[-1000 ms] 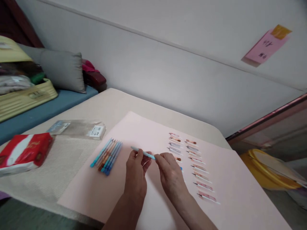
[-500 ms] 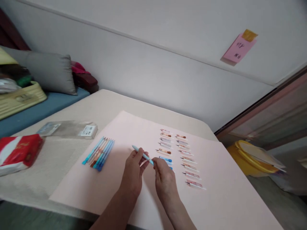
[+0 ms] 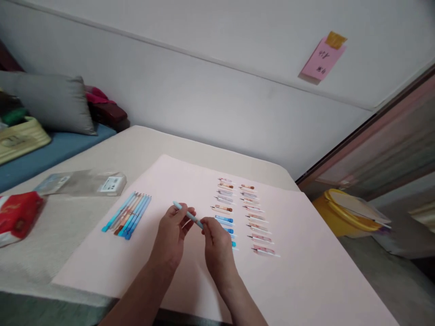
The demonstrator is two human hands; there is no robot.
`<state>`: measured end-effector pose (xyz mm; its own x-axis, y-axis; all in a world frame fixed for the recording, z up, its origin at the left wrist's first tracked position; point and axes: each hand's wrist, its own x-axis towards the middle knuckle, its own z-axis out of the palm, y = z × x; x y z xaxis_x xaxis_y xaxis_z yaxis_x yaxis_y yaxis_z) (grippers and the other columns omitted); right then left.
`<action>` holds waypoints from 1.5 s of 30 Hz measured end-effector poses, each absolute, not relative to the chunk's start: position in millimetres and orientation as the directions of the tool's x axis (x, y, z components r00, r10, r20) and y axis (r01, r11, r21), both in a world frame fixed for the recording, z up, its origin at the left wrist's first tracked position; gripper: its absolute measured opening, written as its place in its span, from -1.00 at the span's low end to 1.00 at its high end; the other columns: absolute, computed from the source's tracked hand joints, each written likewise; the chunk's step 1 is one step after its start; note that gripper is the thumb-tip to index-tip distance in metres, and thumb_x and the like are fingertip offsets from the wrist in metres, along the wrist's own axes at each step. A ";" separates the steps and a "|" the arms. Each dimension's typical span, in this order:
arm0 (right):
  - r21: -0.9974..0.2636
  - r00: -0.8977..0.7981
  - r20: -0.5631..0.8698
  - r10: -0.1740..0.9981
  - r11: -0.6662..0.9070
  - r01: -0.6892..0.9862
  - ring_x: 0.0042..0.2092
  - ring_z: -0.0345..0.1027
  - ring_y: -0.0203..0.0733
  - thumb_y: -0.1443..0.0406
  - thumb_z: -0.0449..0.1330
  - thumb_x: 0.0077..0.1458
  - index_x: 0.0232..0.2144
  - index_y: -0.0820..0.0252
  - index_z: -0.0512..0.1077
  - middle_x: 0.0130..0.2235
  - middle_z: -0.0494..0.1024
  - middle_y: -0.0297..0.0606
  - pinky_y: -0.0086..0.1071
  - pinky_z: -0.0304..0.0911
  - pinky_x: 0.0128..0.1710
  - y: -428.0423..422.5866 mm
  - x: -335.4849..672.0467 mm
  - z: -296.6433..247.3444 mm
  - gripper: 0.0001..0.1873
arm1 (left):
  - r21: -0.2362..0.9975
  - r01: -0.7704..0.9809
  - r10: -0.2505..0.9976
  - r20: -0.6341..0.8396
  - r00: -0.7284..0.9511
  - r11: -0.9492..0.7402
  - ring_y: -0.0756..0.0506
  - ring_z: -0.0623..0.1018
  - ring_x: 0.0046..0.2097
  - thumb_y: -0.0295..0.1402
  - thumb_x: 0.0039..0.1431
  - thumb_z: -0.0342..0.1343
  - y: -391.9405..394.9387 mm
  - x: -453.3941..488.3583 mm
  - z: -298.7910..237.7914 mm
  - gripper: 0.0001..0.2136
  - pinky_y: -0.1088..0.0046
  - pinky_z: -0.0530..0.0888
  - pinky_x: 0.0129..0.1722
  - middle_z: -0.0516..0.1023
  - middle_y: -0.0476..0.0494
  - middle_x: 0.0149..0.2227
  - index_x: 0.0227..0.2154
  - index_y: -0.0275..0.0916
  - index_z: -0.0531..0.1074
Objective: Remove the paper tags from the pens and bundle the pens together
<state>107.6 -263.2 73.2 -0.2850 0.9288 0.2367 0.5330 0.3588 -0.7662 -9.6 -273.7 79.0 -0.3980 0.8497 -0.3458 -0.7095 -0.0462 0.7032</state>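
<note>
A light blue pen [image 3: 179, 205] is held between my two hands, slanting down to the right above a pale pink sheet [image 3: 306, 271]. My left hand [image 3: 170, 235] is closed round its middle, the upper end sticking out past the fingers. The other end is pinched in the fingers of my right hand [image 3: 219, 249], which hide it. On the left lies a row of several whole pens [image 3: 128, 215] in blue and brown tones. Right of my hands, several slim pen-like pieces with dark tips are laid out in two columns, among them a blue one [image 3: 224, 220] and a pink one [image 3: 264, 250].
A clear plastic sleeve [image 3: 81, 183] and a red and white packet [image 3: 20, 215] lie on the table's left side. Behind stands a white wall [image 3: 190, 90] with a pink note [image 3: 322, 59]. A yellow bucket [image 3: 335, 217] is on the floor at right.
The view has shifted slightly, so everything appears further left. Both hands still grip the light blue pen, my right hand still at its lower end.
</note>
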 end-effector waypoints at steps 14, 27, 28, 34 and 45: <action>-0.727 -0.291 0.323 0.901 0.433 0.533 -0.42 0.22 -0.26 0.41 -0.11 0.16 -0.36 0.18 0.36 -0.45 0.38 -0.31 -0.44 0.08 -0.44 -266.8 106.1 72.1 -0.75 | 0.736 -0.676 0.831 -0.359 -0.425 -0.028 -0.02 0.48 -0.25 -0.40 -0.06 0.21 -275.0 -18.2 81.7 -0.79 0.38 0.42 -0.17 0.47 -0.09 -0.31 -0.29 -0.25 0.43; -0.758 -0.278 0.326 0.903 0.426 0.495 -0.41 0.21 -0.27 0.40 -0.11 0.17 -0.36 0.18 0.36 -0.45 0.36 -0.32 -0.43 0.07 -0.42 -269.9 108.2 75.7 -0.75 | 0.770 -0.638 0.833 -0.342 -0.435 -0.017 0.01 0.47 -0.27 -0.37 -0.07 0.24 -279.5 -15.5 85.3 -0.80 0.44 0.42 -0.18 0.46 -0.08 -0.33 -0.34 -0.28 0.44; -0.755 -0.282 0.331 0.901 0.432 0.493 -0.41 0.21 -0.27 0.40 -0.11 0.17 -0.35 0.18 0.36 -0.44 0.37 -0.32 -0.43 0.08 -0.42 -270.4 108.0 76.1 -0.75 | 0.772 -0.635 0.831 -0.342 -0.439 -0.018 0.03 0.46 -0.30 -0.37 -0.08 0.24 -279.9 -15.4 85.3 -0.81 0.45 0.42 -0.19 0.45 -0.06 -0.35 -0.36 -0.28 0.43; -0.779 -0.251 0.294 0.922 0.384 0.496 -0.43 0.21 -0.29 0.38 -0.10 0.18 -0.37 0.17 0.37 -0.48 0.37 -0.35 -0.44 0.07 -0.44 -271.0 110.2 81.0 -0.75 | 0.762 -0.643 0.859 -0.278 -0.430 -0.075 -0.06 0.50 -0.22 -0.49 -0.12 0.23 -281.2 -15.6 91.0 -0.68 0.32 0.42 -0.12 0.50 -0.16 -0.33 -0.22 -0.29 0.38; -0.775 -0.281 0.301 0.911 0.405 0.485 -0.44 0.20 -0.29 0.35 -0.10 0.19 -0.37 0.18 0.37 -0.48 0.36 -0.35 -0.44 0.07 -0.44 -272.9 110.5 81.7 -0.75 | 0.802 -0.594 0.849 -0.271 -0.454 -0.061 -0.02 0.49 -0.27 -0.45 -0.11 0.26 -281.1 -14.9 88.7 -0.65 0.35 0.41 -0.14 0.49 -0.12 -0.36 -0.21 -0.28 0.35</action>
